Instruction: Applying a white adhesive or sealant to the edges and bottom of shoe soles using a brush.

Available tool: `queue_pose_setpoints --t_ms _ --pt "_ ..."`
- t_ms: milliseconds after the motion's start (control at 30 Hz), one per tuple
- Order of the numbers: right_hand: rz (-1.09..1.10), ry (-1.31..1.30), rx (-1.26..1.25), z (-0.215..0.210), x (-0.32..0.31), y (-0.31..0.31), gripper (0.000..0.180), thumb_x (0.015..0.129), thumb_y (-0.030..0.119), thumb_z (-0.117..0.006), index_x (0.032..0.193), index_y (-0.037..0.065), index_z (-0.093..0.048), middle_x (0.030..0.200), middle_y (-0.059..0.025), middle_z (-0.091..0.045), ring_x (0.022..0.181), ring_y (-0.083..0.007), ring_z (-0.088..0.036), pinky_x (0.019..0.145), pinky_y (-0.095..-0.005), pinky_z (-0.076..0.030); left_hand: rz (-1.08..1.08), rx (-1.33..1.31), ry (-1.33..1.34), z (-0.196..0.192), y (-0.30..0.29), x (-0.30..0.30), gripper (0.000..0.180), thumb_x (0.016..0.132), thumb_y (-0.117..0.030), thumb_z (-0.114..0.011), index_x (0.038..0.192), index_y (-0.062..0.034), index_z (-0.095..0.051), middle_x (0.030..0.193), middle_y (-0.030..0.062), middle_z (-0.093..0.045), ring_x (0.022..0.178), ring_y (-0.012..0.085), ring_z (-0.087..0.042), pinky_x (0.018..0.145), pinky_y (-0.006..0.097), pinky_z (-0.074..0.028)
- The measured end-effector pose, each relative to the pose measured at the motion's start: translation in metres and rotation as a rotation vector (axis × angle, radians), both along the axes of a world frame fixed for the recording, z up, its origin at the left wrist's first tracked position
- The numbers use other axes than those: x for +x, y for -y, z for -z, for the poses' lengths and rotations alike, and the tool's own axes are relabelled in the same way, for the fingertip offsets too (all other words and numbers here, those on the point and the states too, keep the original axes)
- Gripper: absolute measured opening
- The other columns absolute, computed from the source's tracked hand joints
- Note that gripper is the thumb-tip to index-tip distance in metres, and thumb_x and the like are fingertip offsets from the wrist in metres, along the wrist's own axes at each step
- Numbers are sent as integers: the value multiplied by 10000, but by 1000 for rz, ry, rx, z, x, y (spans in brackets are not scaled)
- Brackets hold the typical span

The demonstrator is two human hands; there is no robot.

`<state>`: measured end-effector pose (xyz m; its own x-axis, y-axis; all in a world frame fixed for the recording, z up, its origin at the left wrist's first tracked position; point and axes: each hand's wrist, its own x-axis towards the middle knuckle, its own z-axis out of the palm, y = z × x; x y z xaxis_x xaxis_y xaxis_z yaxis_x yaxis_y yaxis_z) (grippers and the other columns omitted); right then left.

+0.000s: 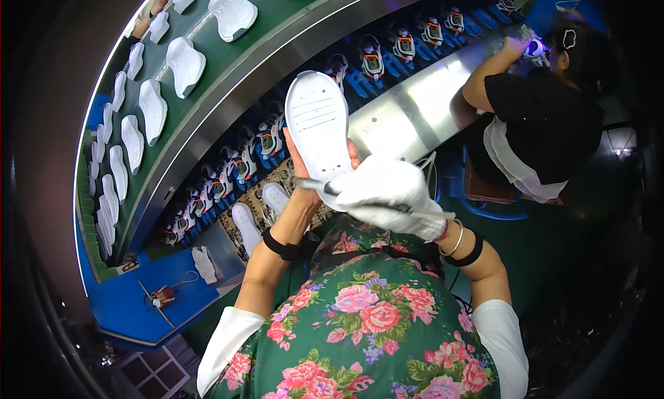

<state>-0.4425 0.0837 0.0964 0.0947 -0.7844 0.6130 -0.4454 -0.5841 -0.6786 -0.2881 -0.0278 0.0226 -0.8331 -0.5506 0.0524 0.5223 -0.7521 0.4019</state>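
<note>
Right hand (393,191): gloved in white, was curled closed around a slim tool (312,184), with a grey end toward 9 o'clock.
Left hand (297,158): bare, was closed on the white sole (317,133) from beneath, with fingers (353,153) bent round the 3 o'clock edge.
White sole: lay between 10 and 11 o'clock from the right fingers; ran lengthwise nearly 12 to 6, tipped slightly toward 11, with the broader end uppermost.
Nearer hand: was the left, in direct contact; with the right, was just over the narrower 6 o'clock end.
Glove and blur: hid the right fingertips and part of that narrow end; could not make out any contact between tool and sole.
Left palm: was mostly concealed behind the sole.
Loose soles (246,227): lay between 8 and 9, beside the left forearm.
Shoe uppers (371,59): curved from 9 round to 1, partly covered by the held sole.
Green conveyor (216,61): carried white pieces at 10, cut off at the top edge.
Co-worker (546,115): sat at 2, with hands too small to read.
</note>
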Motion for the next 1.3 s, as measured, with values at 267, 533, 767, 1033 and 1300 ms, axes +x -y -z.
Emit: queue_pose_setpoints --t_ms 267,533,767,1033,1300 --pt "-94 -6 -57 13 3 5 290 759 102 -799 1045 132 -763 1011 -46 -743 837 -235 -688 713 -340 -560 -72 33 159 -8 18 1 1042 802 -948 -253 1118 -5 -561 862 142 -585 699 241 -556 591 360 -495" --pt "-20 -98 -63 13 7 0 207 760 73 -794 964 107 -784 990 -90 -762 838 -227 -716 758 -342 -563 -26 88 16 0 37 2 979 845 -911 -249 1284 -85 -540 926 205 -631 736 300 -577 645 401 -485" --pt "11 -54 -39 17 -7 7 263 757 83 -817 1013 84 -759 1009 -72 -754 814 -232 -701 731 -341 -562 100 60 75 -7 46 -1 1012 843 -907 -251 1395 -97 -501 946 238 -637 702 345 -641 619 425 -536" --pt "-250 -106 -4 9 -13 7 282 778 97 -796 1055 112 -748 1021 -56 -742 795 -231 -685 699 -344 -559 425 -11 75 0 64 0 1067 818 -902 -309 1447 -53 -464 998 304 -656 763 374 -701 633 456 -595" --pt "-236 277 432 -4 -35 -3 117 784 31 -791 896 50 -762 933 -96 -756 829 -217 -712 760 -324 -569 428 -170 299 -30 87 -25 1036 864 -873 -236 1432 -34 -451 936 251 -663 723 352 -702 648 443 -601"
